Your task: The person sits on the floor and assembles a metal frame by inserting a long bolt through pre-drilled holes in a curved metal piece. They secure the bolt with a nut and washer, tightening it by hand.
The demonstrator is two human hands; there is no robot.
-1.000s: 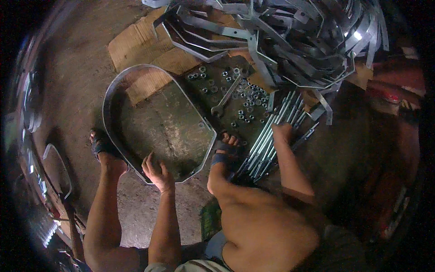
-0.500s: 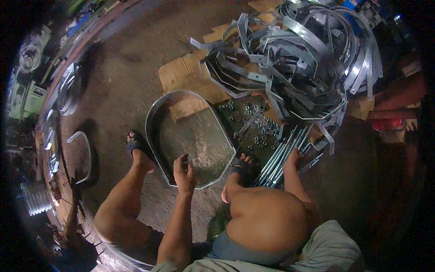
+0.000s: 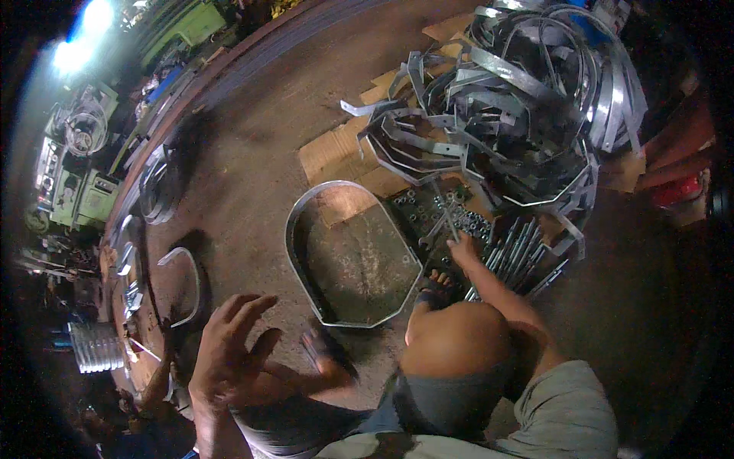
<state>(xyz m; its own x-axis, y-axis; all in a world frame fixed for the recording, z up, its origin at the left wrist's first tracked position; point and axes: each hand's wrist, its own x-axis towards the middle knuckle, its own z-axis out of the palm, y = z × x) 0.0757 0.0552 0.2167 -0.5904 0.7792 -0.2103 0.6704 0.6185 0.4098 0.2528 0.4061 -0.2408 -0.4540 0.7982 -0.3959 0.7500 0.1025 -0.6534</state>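
My left hand (image 3: pixel 229 348) is raised over my left leg, fingers spread and holding nothing. Low at the right, my right hand (image 3: pixel 463 249) is closed on a thin metal rod (image 3: pixel 449 218), which points away over loose nuts (image 3: pixel 472 222). Beside that hand lies a bundle of similar metal rods (image 3: pixel 514 249). An open-end wrench (image 3: pixel 434 231) rests among the nuts, left of the rod in my hand. Between my hands, a rounded metal band frame (image 3: pixel 293 264) with an angled near side stands on the floor, apart from both hands.
Bent metal straps and hoops (image 3: pixel 527 107) are heaped at the far right, partly over flattened cardboard (image 3: pixel 332 153). A curved strap (image 3: pixel 197 283) lies at the left. Green machinery (image 3: pixel 95 195) and more metal parts line the left side. My sandalled foot (image 3: pixel 437 294) is close to the frame.
My right hand has left the rod bundle, moving left with a rod in it. My left hand has risen from the frame toward the left and opened. My left foot has drawn back.
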